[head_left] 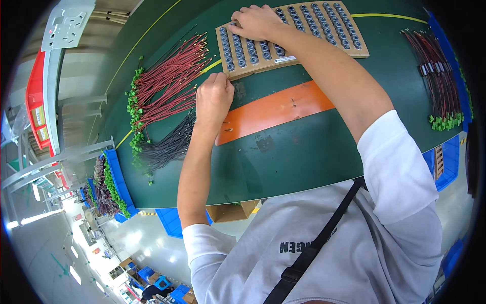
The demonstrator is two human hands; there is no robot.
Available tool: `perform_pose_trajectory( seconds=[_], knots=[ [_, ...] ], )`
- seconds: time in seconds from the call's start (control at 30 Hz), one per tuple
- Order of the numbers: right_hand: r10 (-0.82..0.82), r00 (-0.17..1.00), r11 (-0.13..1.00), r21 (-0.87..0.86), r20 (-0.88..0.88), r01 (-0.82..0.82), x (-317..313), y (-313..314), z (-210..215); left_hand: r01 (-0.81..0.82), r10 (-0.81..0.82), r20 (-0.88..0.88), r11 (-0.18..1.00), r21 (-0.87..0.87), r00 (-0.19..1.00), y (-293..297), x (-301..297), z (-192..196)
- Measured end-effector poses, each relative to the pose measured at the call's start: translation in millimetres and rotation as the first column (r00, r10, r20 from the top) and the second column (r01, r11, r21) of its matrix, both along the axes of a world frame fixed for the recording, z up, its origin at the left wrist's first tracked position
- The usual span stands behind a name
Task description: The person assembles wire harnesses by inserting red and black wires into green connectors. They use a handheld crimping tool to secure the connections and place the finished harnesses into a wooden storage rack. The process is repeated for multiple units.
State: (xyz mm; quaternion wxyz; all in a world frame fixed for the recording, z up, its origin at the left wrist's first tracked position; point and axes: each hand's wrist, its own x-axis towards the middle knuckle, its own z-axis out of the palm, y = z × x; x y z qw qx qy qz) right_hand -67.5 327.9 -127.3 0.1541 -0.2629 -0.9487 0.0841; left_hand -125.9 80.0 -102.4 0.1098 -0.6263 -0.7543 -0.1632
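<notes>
My left hand (213, 97) is closed in a fist at the ends of the red wires (169, 83), pinching wire tips beside the near left corner of the brown tray (354, 50). My right hand (257, 23) rests palm down on that tray, fingers curled over the small grey ring parts (324, 23) set in rows; whether it holds one is hidden. A bundle of black wires (169, 147) lies just below the red ones. All sit on the green table (304, 152).
An orange strip (278, 109) lies across the table under my right forearm. Dark red wires with green connectors (441, 81) lie at the right. Blue bins (117, 180) with more wires stand at the left edge, a red bin (35, 101) farther left.
</notes>
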Motion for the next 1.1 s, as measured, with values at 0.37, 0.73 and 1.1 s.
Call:
perform_pose_trajectory(
  seconds=[0.37,0.73,1.1],
  knots=[
    [0.018,1.000,0.999,-0.044,0.007,-0.018,5,-2,11,0.231,-0.234,0.038,0.969,0.084,0.971,2,-25,7],
    [0.039,0.999,0.999,-0.006,0.005,-0.039,2,-3,6,0.166,-0.146,0.542,0.986,0.012,0.827,-9,-58,-4],
    [0.089,0.996,0.996,0.001,0.018,-0.089,6,-5,6,0.233,-0.266,0.325,0.963,0.137,0.908,-6,-31,3]
  ],
)
